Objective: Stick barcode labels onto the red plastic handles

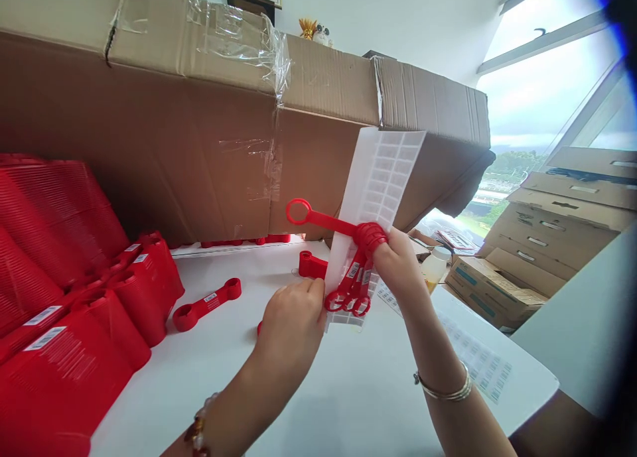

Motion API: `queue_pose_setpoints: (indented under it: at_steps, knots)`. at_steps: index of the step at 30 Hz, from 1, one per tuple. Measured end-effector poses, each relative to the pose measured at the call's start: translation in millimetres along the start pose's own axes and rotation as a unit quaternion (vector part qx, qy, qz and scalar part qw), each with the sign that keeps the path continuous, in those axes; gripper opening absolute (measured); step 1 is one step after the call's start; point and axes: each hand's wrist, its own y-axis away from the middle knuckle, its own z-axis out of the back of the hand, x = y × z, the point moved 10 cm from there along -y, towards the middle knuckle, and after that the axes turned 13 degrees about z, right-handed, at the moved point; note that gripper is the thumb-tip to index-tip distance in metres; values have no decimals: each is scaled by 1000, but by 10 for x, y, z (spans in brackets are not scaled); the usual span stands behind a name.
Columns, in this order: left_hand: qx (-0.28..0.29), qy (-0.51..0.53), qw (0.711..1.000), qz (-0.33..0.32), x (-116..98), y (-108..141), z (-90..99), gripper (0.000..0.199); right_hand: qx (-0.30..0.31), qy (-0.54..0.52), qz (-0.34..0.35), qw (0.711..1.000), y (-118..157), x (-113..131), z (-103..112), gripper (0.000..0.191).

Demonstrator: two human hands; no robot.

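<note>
A white label backing sheet [383, 172], printed with a grid of blank-looking cells, stands tilted up between my hands. My left hand [293, 314] is closed, pinching the sheet's lower left edge. My right hand [398, 261] is closed round the ring ends of several flat red double-ring plastic pieces [355, 278]. One of these sticks out to the left across the sheet, its open ring [298, 211] in the air; the others hang down and show small white barcode labels. Whether my right fingers also grip the sheet is hidden.
Tall stacks of labelled red pieces [114, 298] fill the table's left. A short red stack [209, 304] lies nearby, another [312, 264] behind my hands. A big cardboard box [199, 145] overhangs the back. Barcode label sheets [478, 357], a bottle [435, 268] and cartons [497, 284] are at right.
</note>
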Motion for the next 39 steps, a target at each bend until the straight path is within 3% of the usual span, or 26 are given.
queue_pose_setpoints:
  at_steps: [4, 10, 12, 17, 22, 30, 39]
  knots:
    - [30, 15, 999, -9, -63, 39, -53, 21, 17, 55, -6, 998, -36, -128, -29, 28]
    - [157, 128, 979, -9, -20, 342, 155, 23, 29, 32, -25, 999, -79, -210, -23, 25]
    - [172, 160, 972, 8, 9, 380, 252, 24, 45, 8, -36, 998, -44, -182, -79, 25]
    - [99, 264, 956, 82, 222, 201, 504, 29, 156, -93, -80, 980, 194, 0, -424, 20]
    - [68, 316, 942, 91, 311, 124, 601, 28, 225, -155, -78, 959, 354, 236, -581, 21]
    - [23, 337, 935, 111, 324, 181, 729, 20, 208, -186, -88, 956, 351, 277, -533, 18]
    - [6, 334, 934, 123, 356, 183, 758, 25, 205, -186, -75, 958, 361, 316, -518, 18]
